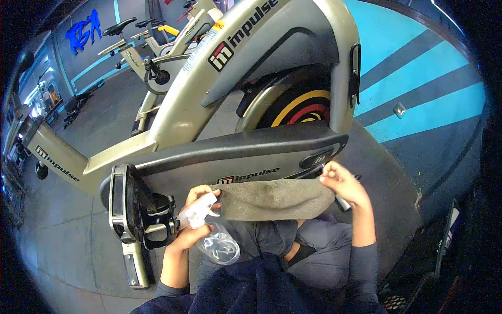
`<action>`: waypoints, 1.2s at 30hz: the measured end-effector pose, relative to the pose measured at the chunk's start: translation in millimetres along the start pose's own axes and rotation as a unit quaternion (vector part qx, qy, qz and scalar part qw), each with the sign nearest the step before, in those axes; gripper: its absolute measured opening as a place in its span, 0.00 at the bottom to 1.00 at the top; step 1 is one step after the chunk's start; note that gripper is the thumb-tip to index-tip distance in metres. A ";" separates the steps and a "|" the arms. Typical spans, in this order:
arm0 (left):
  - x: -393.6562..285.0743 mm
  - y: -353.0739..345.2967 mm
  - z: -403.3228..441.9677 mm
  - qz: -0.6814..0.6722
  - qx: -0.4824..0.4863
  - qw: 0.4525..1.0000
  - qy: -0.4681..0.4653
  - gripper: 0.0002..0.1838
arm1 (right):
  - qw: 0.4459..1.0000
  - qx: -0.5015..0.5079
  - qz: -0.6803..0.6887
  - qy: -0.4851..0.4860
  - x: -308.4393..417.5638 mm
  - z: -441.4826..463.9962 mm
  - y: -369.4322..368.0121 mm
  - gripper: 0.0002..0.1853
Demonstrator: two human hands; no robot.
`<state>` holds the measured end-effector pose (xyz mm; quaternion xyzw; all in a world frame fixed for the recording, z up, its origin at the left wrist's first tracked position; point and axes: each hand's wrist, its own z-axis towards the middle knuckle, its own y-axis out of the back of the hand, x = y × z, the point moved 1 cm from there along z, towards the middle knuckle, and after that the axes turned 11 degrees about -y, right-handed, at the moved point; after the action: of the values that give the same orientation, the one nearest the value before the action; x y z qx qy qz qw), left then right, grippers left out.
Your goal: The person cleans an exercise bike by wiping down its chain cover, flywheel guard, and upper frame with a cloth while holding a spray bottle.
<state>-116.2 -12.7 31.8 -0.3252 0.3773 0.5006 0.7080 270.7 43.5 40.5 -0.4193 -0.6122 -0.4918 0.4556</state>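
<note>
A grey-green cloth (pixel 277 200) is stretched out between my two hands, in front of the exercise bike's dark side cover (pixel 251 157). My left hand (pixel 191 222) is wrapped round the white head of a clear spray bottle (pixel 219 246), and its fingers also hold the cloth's left end. The bottle tilts down to the right, over my lap. My right hand (pixel 345 183) pinches the upper right corner of the cloth between thumb and fingers. Left of my left hand is the bike's pedal (pixel 123 204) with its black strap.
The bike's frame (pixel 183 99) and flywheel (pixel 298 104) rise ahead. More exercise bikes (pixel 128 57) stand at the upper left. A wall with blue stripes (pixel 423 78) is on the right. Dark items (pixel 444 240) lie at the lower right.
</note>
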 end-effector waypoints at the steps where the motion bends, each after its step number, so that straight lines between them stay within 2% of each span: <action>1: -1.2 -1.2 0.0 -0.001 0.003 1.000 -0.003 0.40 | 0.999 0.032 -0.014 -0.020 -15.8 5.4 0.1 0.07; 3: -4.3 -4.2 0.3 -0.002 0.014 1.000 0.001 0.39 | 0.992 0.115 -0.007 -0.045 -37.3 11.4 -9.8 0.06; 5: -9.5 -4.9 -0.3 -0.001 0.021 1.000 0.006 0.38 | 0.971 0.176 0.060 -0.153 -52.7 13.2 -20.7 0.08; 8: -15.1 -6.8 2.1 0.041 0.057 0.997 0.019 0.36 | 0.957 0.166 0.033 -0.234 -57.3 11.5 -34.1 0.11; 11: -16.4 -9.5 4.5 0.077 0.095 0.992 -0.025 0.37 | 0.939 0.200 -0.036 -0.276 -63.1 10.5 -42.2 0.14; 15: -14.4 -8.6 4.6 0.058 0.092 0.993 -0.038 0.38 | 0.940 0.250 0.002 -0.234 -88.0 11.1 -49.2 0.17; 17: -14.7 -7.7 4.0 0.046 0.084 0.995 -0.040 0.38 | 0.984 0.124 0.085 -0.096 -71.4 7.6 -41.0 0.18; 18: -16.0 -6.7 3.3 0.043 0.074 0.996 -0.030 0.38 | 0.986 0.062 0.153 -0.031 -68.9 11.2 -33.0 0.19; 20: -14.7 -7.4 2.8 0.020 0.054 0.998 -0.026 0.36 | 0.969 -0.048 0.239 0.041 -58.5 11.5 -13.9 0.18; 23: -9.5 -6.6 2.2 -0.007 0.031 0.999 -0.025 0.35 | 0.916 -0.093 0.373 0.116 -29.7 -4.7 -1.6 0.17; 27: -9.6 -6.7 3.1 -0.029 0.025 0.998 -0.047 0.34 | 0.917 -0.099 0.350 0.166 -18.8 -18.6 2.3 0.16; 31: -11.7 -7.3 1.6 -0.056 -0.018 0.998 -0.018 0.35 | 0.908 -0.119 0.357 0.185 -12.6 -27.7 -1.8 0.18; 33: -12.1 -5.8 -0.2 -0.030 -0.014 0.999 -0.018 0.35 | 0.900 -0.134 0.364 0.199 -13.7 -29.7 -0.4 0.18; 36: -14.1 -8.8 -0.2 -0.062 0.006 0.998 -0.023 0.37 | 0.900 -0.145 0.361 0.199 -3.4 -38.6 -4.1 0.15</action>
<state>-110.9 -22.0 44.6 -0.3318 0.3434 0.4607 0.7481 273.2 4.6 40.1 -0.5663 -0.2379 -0.4499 0.6482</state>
